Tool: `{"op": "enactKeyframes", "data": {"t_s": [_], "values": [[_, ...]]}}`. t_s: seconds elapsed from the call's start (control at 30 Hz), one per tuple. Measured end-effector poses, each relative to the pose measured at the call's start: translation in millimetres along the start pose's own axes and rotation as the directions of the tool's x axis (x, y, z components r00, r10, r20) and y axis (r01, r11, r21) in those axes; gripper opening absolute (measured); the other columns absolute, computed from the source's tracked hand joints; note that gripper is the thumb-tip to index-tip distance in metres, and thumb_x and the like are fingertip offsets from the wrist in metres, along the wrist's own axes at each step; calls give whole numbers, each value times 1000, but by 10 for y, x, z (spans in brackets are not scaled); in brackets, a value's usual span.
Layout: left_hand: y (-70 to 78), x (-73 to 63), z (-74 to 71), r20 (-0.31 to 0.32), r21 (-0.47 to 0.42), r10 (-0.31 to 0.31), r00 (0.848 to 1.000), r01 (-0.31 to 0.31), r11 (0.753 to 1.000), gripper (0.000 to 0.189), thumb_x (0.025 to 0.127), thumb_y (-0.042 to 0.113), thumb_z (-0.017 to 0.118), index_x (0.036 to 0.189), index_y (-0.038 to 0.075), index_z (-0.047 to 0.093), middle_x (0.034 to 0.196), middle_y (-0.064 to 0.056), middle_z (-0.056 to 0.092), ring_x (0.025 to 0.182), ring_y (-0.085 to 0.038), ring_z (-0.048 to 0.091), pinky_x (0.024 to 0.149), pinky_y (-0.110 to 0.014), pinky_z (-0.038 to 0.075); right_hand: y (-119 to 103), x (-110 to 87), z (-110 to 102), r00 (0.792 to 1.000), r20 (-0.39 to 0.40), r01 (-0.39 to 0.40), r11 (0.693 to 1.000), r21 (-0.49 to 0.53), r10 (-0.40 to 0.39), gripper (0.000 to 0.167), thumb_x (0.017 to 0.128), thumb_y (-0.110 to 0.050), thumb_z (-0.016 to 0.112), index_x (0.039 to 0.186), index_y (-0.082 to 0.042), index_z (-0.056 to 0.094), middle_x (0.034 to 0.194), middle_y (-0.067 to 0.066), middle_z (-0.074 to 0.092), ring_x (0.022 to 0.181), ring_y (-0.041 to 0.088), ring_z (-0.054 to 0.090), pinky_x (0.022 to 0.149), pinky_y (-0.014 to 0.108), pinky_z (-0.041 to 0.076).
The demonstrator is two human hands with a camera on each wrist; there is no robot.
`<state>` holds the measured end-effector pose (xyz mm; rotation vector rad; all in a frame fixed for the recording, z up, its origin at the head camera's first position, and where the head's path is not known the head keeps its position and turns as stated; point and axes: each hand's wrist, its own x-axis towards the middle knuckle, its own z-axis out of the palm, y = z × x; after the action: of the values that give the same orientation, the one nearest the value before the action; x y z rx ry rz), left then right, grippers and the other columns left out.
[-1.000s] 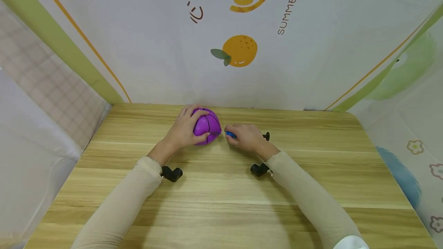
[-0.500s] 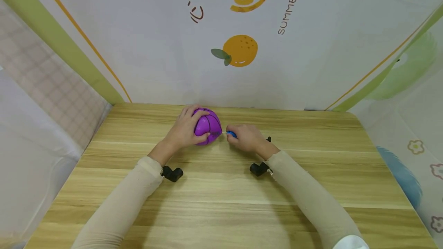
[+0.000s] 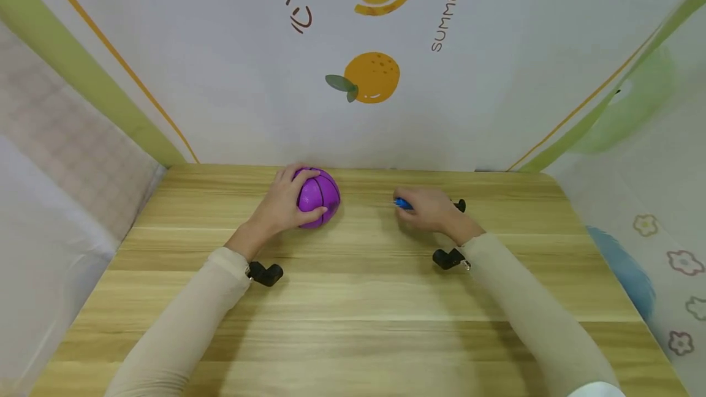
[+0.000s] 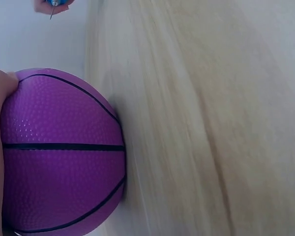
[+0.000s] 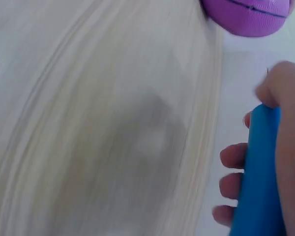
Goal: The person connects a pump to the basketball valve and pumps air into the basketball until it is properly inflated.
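A small purple basketball with black seams rests on the table towards the back, left of centre. My left hand grips it from the left side, thumb in front and fingers over the top. To the right, my right hand is wrapped round a blue ball pump, whose rear part is mostly hidden by the palm in the head view. From the pump's tip a thin metal needle sticks out, pointing towards the basketball. A gap of bare wood separates the needle from the ball.
The wood-grain table ends at the back against a white cloth printed with fruit. Cloth also hangs at both sides. Black wrist-camera mounts jut out from both sleeves.
My right hand has moved right with the pump, and the needle is out of the basketball. The ball's pointed bulge has become round. The head view has shifted slightly.
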<state>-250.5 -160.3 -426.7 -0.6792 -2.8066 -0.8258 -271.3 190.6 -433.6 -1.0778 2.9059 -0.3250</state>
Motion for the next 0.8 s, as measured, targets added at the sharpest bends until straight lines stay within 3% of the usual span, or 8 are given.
{"op": "enactKeyframes", "data": {"t_s": [0.1,0.2,0.4,0.63,0.8], "values": [[-14,-3,0,10,-4,-14,1000,14,1000,81,80,47,82,146,14,48,154,-19,32,141,-42,29,99,-64,47,81,-65,6,1000,11,20,1000,-18,-20,24,101,-20,60,123,-10,60,100,3,64,81,18,59,69,37,51],[-22,-11,-2,7,-13,-20,1000,20,1000,85,79,47,84,147,14,47,155,-18,31,143,-41,29,100,-64,47,142,-127,48,998,-14,68,998,-19,-68,30,100,-13,64,130,-7,61,113,10,64,95,26,65,81,43,55],[-10,-34,-26,6,-19,-15,1000,15,1000,89,77,49,86,149,16,46,157,-18,30,144,-40,28,101,-64,45,210,-187,159,984,-93,148,988,-38,-150,42,94,-5,71,135,-6,63,111,15,63,95,30,65,82,45,56],[-3,-41,-54,8,-20,-10,1000,10,1000,92,75,51,88,150,19,46,158,-18,29,144,-40,29,100,-63,46,241,-183,243,996,-57,63,998,16,-62,44,94,-9,73,135,-3,58,126,16,65,116,35,63,99,50,51],[-23,-43,-66,10,-18,-6,1000,6,1000,95,72,53,89,150,21,45,158,-17,28,144,-39,29,101,-63,46,251,-189,283,999,-45,27,999,44,-25,37,97,-12,70,131,-4,59,127,15,65,119,33,62,101,50,49]]}}
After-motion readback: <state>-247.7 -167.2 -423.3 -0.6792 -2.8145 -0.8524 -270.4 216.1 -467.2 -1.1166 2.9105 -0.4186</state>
